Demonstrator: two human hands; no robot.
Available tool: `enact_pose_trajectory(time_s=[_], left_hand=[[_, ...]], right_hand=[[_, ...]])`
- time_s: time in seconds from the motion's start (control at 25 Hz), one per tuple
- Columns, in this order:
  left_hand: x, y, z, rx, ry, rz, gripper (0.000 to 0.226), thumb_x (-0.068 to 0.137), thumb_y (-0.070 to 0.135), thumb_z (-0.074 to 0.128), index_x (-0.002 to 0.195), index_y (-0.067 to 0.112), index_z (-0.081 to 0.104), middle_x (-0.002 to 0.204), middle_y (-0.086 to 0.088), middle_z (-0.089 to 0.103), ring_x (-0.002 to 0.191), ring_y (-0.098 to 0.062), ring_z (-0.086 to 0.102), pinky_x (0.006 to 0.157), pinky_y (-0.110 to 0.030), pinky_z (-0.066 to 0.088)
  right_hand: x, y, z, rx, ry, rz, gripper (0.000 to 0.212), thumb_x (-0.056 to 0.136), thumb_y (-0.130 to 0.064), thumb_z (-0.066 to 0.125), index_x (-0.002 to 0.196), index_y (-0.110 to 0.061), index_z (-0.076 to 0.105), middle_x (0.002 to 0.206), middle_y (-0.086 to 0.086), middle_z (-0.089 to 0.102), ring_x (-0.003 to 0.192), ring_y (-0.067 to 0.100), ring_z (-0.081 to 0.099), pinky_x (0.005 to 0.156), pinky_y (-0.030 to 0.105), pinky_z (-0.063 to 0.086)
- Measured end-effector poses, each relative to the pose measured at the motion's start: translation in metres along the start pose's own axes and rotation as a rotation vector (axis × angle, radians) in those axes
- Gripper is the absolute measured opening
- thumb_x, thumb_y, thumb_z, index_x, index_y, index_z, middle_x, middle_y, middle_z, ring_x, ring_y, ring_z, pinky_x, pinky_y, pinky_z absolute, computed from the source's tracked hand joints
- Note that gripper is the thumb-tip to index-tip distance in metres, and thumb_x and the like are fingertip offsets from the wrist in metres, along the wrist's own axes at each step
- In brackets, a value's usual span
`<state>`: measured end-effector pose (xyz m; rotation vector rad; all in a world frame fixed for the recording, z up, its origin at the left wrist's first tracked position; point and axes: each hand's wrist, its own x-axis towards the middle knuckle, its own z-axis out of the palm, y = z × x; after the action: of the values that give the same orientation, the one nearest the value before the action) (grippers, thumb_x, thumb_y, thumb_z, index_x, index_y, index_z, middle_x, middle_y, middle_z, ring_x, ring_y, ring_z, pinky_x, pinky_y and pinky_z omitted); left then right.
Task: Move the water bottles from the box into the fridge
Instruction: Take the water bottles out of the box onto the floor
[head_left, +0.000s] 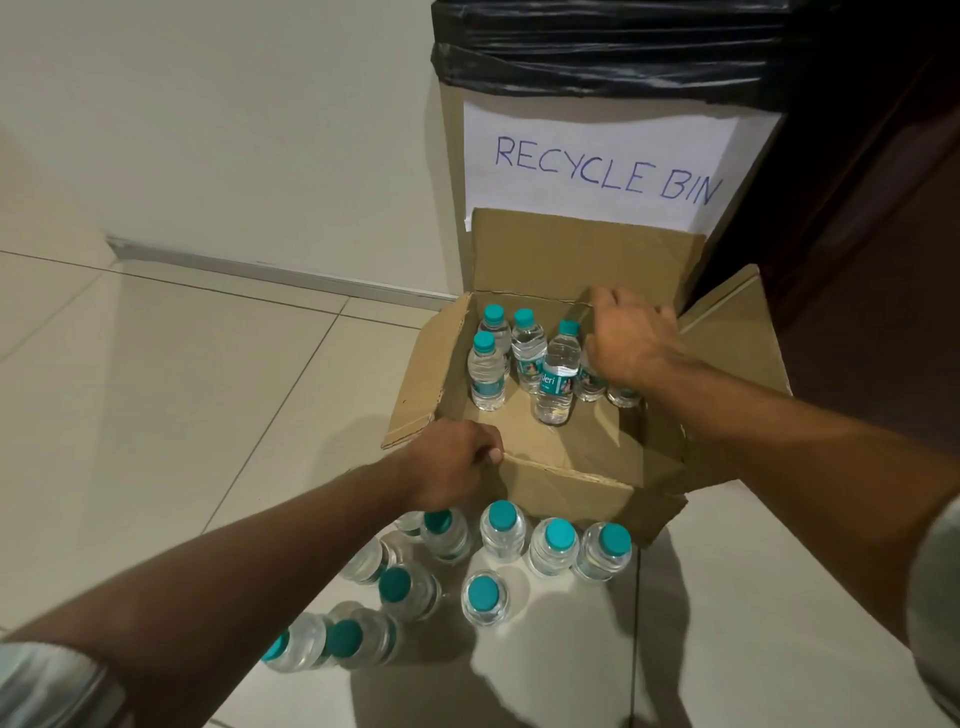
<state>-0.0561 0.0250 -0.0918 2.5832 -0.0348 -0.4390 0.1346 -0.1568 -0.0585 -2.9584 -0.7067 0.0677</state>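
Note:
An open cardboard box (566, 457) stands on the tiled floor and holds several small clear water bottles (558, 376) with teal caps, bunched at its far side. My left hand (452, 462) grips the box's near-left rim. My right hand (631, 338) reaches down into the far right of the box over the bottles there; its fingers hide whatever they touch. Several more bottles (501, 530) stand on the floor just in front of the box, some tipped or leaning at the lower left. No fridge is in view.
A tall cardboard bin (602, 156) with a black bag liner and a paper sign reading RECYCLE BIN stands right behind the box. A dark wooden panel (878, 208) rises at the right. A pale wall and its skirting (270, 270) run along the left.

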Motion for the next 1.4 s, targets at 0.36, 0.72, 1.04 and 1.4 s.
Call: enact_pose_trajectory(time_s=[0.36,0.72,1.04,1.4], left_hand=[[0.001,0.002,0.001,-0.053,0.003,-0.028,0.022,0.105,0.024,0.047,0.102,0.02,0.068,0.095,0.002,0.069,0.089,-0.016,0.063,0.086,-0.037,0.058],[0.0,0.0,0.003,-0.081,0.016,-0.059,0.021,0.094,0.024,0.05,0.1,0.021,0.069,0.097,-0.001,0.07,0.094,-0.02,0.065,0.087,-0.041,0.057],[0.055,0.006,-0.034,-0.051,0.5,-0.241,0.04,0.097,0.017,0.063,0.136,0.016,0.054,0.134,-0.005,0.053,0.116,-0.02,0.058,0.102,-0.035,0.052],[0.092,0.01,-0.03,0.21,0.296,-0.261,0.023,0.102,0.003,0.047,0.122,0.001,0.059,0.132,-0.022,0.054,0.113,-0.041,0.058,0.095,-0.05,0.051]], right_hand=[[0.022,-0.021,0.024,-0.074,0.007,-0.098,0.042,0.095,-0.027,0.066,0.133,-0.015,0.053,0.122,0.011,0.057,0.11,0.029,0.056,0.096,0.045,0.047],[0.044,-0.059,0.033,0.005,-0.217,-0.14,0.048,0.097,-0.041,0.06,0.138,-0.033,0.037,0.134,0.014,0.045,0.12,0.036,0.052,0.095,0.049,0.052],[0.027,-0.056,0.036,0.058,-0.248,-0.211,0.044,0.099,-0.037,0.059,0.14,-0.032,0.047,0.125,0.007,0.058,0.11,0.03,0.059,0.096,0.047,0.051],[-0.017,-0.029,0.045,0.101,-0.182,-0.142,0.052,0.088,-0.017,0.075,0.136,-0.027,0.059,0.121,0.007,0.066,0.113,0.03,0.065,0.097,0.049,0.056]])
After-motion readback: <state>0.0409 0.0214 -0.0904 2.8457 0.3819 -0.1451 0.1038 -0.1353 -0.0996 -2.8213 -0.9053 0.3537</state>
